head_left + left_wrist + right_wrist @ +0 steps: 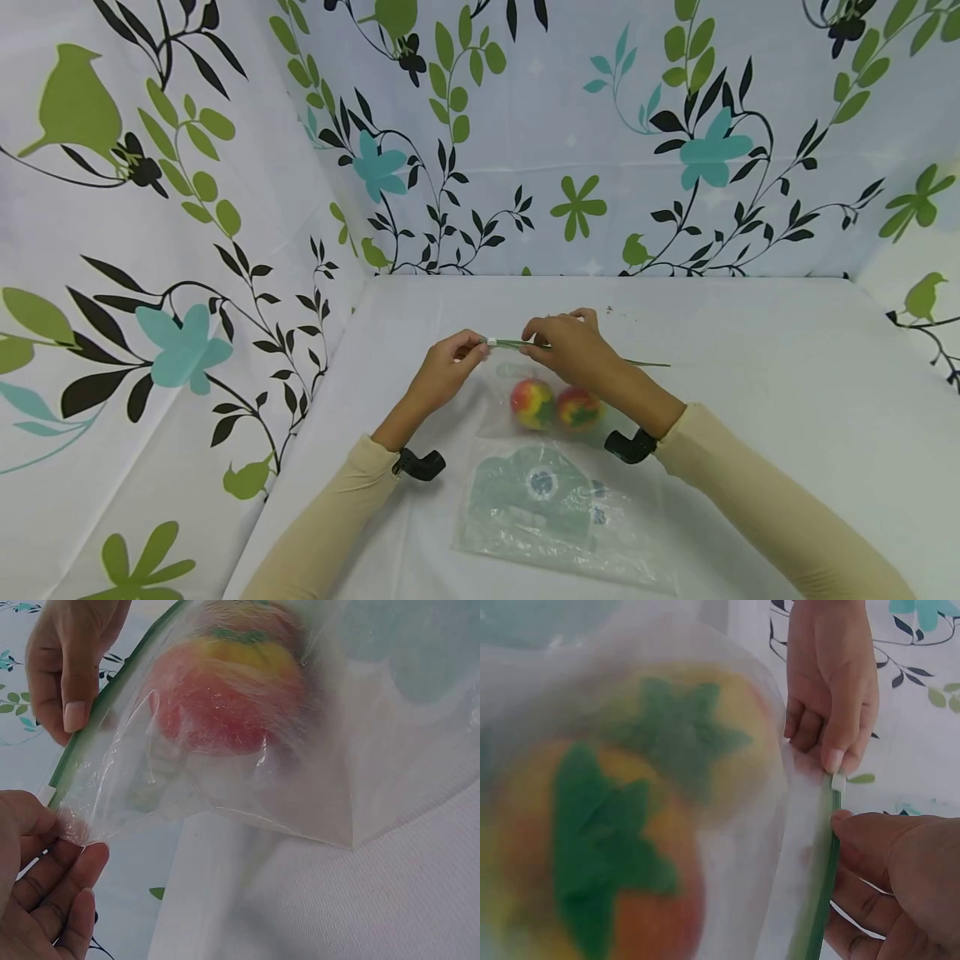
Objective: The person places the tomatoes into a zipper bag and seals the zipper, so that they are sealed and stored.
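A clear zip bag (525,383) with a green zipper strip (600,358) is held up over the white table (750,375). Inside it are two red-and-yellow toy fruits with green tops (532,404) (577,408). My left hand (476,348) pinches the bag's left end beside the white slider (492,342). My right hand (534,346) pinches the zipper strip just right of the slider. The left wrist view shows one fruit (225,690) through the plastic and the slider (46,796) by my left fingers (45,832). In the right wrist view, the slider (838,782) sits between both hands.
A second flat plastic bag (547,508) with something pale green inside lies on the table nearer to me. Flower-printed cloth walls (187,250) close the left, the back and the right.
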The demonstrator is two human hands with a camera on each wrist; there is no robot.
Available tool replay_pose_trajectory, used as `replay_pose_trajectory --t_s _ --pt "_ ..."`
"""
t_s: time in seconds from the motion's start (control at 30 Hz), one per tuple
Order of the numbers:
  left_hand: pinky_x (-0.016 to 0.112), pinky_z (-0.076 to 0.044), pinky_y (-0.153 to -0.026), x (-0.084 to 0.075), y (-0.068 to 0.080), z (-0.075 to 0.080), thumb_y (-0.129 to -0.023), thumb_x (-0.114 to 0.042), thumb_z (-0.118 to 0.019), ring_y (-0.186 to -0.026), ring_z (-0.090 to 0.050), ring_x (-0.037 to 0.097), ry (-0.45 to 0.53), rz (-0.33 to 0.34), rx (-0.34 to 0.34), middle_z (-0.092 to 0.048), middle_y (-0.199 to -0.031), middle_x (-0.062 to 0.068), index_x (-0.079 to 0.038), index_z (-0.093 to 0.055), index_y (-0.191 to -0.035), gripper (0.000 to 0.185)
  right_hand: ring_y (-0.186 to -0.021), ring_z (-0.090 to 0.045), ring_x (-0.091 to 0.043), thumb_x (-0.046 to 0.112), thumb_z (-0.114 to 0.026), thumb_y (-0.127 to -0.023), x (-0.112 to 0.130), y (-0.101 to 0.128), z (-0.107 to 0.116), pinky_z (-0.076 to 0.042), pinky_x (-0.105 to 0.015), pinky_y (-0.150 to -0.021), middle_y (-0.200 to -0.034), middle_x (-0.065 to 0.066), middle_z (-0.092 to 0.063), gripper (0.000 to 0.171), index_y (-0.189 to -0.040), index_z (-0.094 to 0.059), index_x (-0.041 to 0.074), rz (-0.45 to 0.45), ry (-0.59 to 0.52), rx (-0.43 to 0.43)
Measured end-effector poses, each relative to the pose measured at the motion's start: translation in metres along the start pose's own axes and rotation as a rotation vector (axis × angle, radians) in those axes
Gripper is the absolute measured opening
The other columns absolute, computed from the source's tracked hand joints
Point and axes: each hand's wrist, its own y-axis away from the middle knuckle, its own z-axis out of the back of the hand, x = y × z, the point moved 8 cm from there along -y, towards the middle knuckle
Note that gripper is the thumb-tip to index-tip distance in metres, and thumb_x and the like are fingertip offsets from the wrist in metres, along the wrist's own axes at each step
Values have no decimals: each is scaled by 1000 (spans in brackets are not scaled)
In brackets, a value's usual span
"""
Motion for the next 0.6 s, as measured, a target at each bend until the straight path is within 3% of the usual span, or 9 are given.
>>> replay_pose_trajectory --t_s 0.3,0.6 --pt "38 -50 -84 -4 1 0 -105 -29 -56 -95 -62 13 -50 -36 5 -69 -100 -1 -13 -69 -106 21 -90 -65 -12 32 -67 -98 24 -30 -21 -28 -53 -95 -93 7 -72 22 -109 -74 15 38 9 39" --pt "37 -51 -83 -1 4 3 -105 -29 -55 -93 -63 15 -29 -38 -7 -68 -96 -6 -20 -70 -102 18 -77 -61 -7 23 -66 -99 33 -39 -27 -31 -50 -89 -83 11 -69 10 -98 -75 19 96 30 6"
